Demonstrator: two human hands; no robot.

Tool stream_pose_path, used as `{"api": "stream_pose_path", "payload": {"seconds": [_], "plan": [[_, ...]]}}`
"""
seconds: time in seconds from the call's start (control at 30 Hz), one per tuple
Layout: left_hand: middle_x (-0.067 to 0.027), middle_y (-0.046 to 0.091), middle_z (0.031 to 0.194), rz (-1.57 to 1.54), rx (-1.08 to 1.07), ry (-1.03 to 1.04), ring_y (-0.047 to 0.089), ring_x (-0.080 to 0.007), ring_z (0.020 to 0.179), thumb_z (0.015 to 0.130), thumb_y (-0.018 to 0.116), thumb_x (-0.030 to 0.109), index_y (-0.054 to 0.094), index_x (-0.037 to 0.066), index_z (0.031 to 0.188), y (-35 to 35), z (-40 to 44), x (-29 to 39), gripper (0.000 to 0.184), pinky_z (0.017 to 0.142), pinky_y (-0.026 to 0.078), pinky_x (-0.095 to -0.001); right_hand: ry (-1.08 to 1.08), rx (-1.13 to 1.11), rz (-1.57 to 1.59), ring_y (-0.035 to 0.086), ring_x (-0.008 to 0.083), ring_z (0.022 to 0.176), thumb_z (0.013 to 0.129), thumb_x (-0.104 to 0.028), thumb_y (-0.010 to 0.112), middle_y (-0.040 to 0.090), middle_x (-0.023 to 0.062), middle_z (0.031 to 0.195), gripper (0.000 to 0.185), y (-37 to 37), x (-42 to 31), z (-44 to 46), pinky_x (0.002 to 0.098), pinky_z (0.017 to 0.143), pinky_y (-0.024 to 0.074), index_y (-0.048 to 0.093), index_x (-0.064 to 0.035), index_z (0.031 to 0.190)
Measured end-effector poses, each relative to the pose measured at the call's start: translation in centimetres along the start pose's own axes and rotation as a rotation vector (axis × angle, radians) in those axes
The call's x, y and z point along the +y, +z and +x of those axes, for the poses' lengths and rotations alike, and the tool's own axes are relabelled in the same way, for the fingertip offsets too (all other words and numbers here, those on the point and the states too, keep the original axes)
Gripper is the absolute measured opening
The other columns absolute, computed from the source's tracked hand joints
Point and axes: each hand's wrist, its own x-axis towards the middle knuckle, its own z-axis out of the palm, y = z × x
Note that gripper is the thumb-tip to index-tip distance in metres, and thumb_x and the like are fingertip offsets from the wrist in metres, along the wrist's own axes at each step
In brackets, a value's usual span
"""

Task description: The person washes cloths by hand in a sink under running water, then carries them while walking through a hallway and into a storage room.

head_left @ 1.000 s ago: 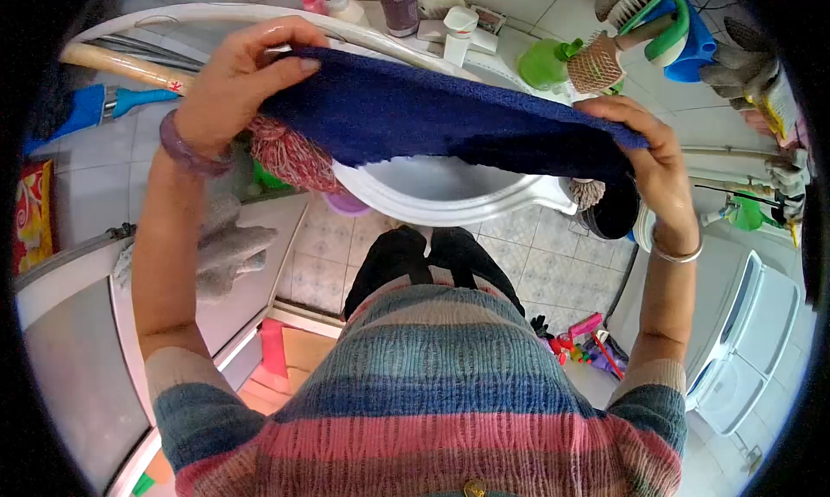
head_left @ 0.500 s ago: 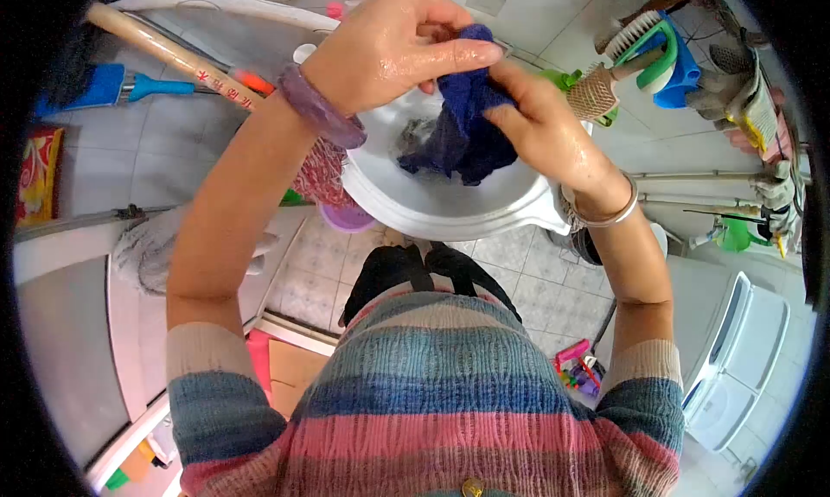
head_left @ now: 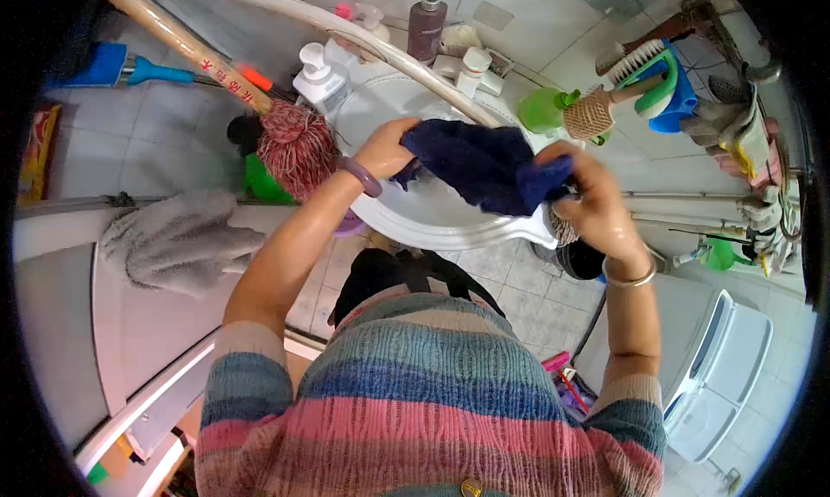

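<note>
A dark blue cloth (head_left: 475, 162) stretches between my two hands above the white sink (head_left: 415, 225). My left hand (head_left: 386, 149) is closed on its left end, over the left side of the basin. At the right rim, my right hand (head_left: 596, 199) grips the other end, where the fabric bunches up. Both hands look wet. The cloth hides most of the basin's middle, and its exact kind cannot be made out.
Behind the sink stand a white pump bottle (head_left: 322, 78), a brown pump bottle (head_left: 428, 22) and a green bottle (head_left: 540, 110). A red-and-white mop head (head_left: 298, 147) hangs at the left. Brushes (head_left: 644, 73) hang at the right; a grey towel (head_left: 173, 238) drapes at the left.
My hands have moved apart and lower. The cloth, bunched and hanging between them before, is now spread sideways over the sink. The view has shifted, showing the bottles behind.
</note>
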Motion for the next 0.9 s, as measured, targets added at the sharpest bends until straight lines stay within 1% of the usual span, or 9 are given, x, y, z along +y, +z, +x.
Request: {"api": "stream_pose_path", "payload": {"seconds": [0.1, 0.23, 0.3, 0.4, 0.5, 0.67, 0.73, 0.8, 0.9], "plan": [[-0.0142, 0.062, 0.085, 0.286, -0.105, 0.13, 0.058, -0.0183, 0.079, 0.063, 0.066, 0.008, 0.055, -0.004, 0.099, -0.2, 0.1, 1.5, 0.039, 0.074, 0.044, -0.0284, -0.029, -0.258, -0.363, 0.049, 0.0322, 0.104, 0.064, -0.004, 0.067, 0.053, 0.018, 0.106, 0.051, 4.2, 5.9, -1.6, 0.0355, 0.087, 0.0418, 0.049, -0.0006, 0.112], [-0.021, 0.057, 0.095, 0.455, -0.277, 0.286, 0.052, -0.0383, 0.093, 0.053, 0.061, 0.008, 0.052, -0.004, 0.1, 3.4, -0.3, 1.8, 0.049, 0.081, 0.042, -0.0402, 0.015, 0.214, -0.023, 0.045, 0.0377, 0.107, 0.063, -0.011, 0.072, 0.043, 0.0221, 0.118, 0.084, 11.4, 8.0, 1.7, 0.0383, 0.084, 0.0451, 0.025, -0.0027, 0.132], [-0.0228, 0.056, 0.097, 0.428, -0.32, 0.191, 0.052, -0.0397, 0.093, 0.052, 0.064, 0.009, 0.051, -0.004, 0.101, 4.0, -0.6, 2.5, 0.052, 0.083, 0.041, -0.0419, -0.153, 0.346, -0.297, 0.049, 0.0385, 0.1, 0.061, -0.004, 0.068, 0.047, 0.0207, 0.11, 0.081, 13.5, 8.9, 3.8, 0.0397, 0.078, 0.0469, 0.029, -0.0068, 0.131], [-0.0171, 0.058, 0.1, 0.156, -0.329, 0.132, 0.055, -0.0297, 0.097, 0.06, 0.066, 0.005, 0.048, -0.001, 0.11, 2.2, -1.2, 2.5, 0.053, 0.083, 0.043, -0.0374, -0.018, 0.259, -0.328, 0.051, 0.0393, 0.09, 0.059, 0.002, 0.064, 0.051, 0.0183, 0.1, 0.08, 13.3, 10.4, 4.2, 0.042, 0.074, 0.0468, 0.031, -0.0129, 0.13], [-0.0115, 0.055, 0.113, -0.18, -0.006, -0.134, 0.055, -0.0227, 0.1, 0.071, 0.059, 0.003, 0.043, 0.003, 0.12, 0.5, 0.4, -3.1, 0.051, 0.088, 0.042, -0.0314, 0.084, 0.33, -0.229, 0.054, 0.0356, 0.083, 0.059, 0.007, 0.06, 0.054, 0.0167, 0.09, 0.064, 11.9, 11.3, 2.7, 0.0396, 0.071, 0.0464, 0.048, -0.0122, 0.119], [-0.0073, 0.038, 0.135, 0.576, 0.047, -0.045, 0.036, -0.0291, 0.122, 0.072, 0.061, 0.024, 0.046, 0.014, 0.124, 3.4, 4.3, -14.4, 0.056, 0.099, 0.031, -0.0418, 0.235, 0.44, 0.031, 0.055, 0.0194, 0.088, 0.061, 0.014, 0.059, 0.054, 0.0085, 0.096, 0.049, 10.5, 12.2, -1.2, 0.0266, 0.078, 0.0453, 0.055, -0.0059, 0.106], [-0.0067, 0.033, 0.137, 0.766, 0.048, -0.092, 0.033, -0.0272, 0.125, 0.07, 0.063, 0.027, 0.045, 0.021, 0.126, 5.7, 4.6, -12.4, 0.058, 0.102, 0.026, -0.044, 0.288, 0.491, 0.218, 0.053, 0.0175, 0.096, 0.062, 0.017, 0.059, 0.052, 0.0072, 0.102, 0.045, 10.6, 12.0, -1.6, 0.0257, 0.083, 0.0442, 0.055, -0.0042, 0.101], [-0.0045, 0.031, 0.139, 0.847, -0.011, -0.185, 0.031, -0.0251, 0.126, 0.071, 0.063, 0.027, 0.047, 0.03, 0.123, 7.7, 4.6, -12.3, 0.054, 0.103, 0.021, -0.0483, 0.295, 0.509, 0.265, 0.053, 0.0174, 0.096, 0.062, 0.016, 0.059, 0.052, 0.0072, 0.102, 0.044, 11.1, 11.9, -1.2, 0.0255, 0.083, 0.0445, 0.055, -0.0042, 0.101], [-0.005, 0.039, 0.134, 0.897, -0.347, -0.273, 0.039, -0.0262, 0.121, 0.073, 0.061, 0.028, 0.055, 0.025, 0.114, 8.7, 6.5, -14.4, 0.042, 0.099, 0.03, -0.0455, 0.27, 0.499, 0.295, 0.052, 0.0161, 0.092, 0.064, 0.016, 0.059, 0.05, 0.0063, 0.098, 0.044, 12.2, 11.7, 0.6, 0.0251, 0.08, 0.0441, 0.053, -0.0044, 0.103]]}}
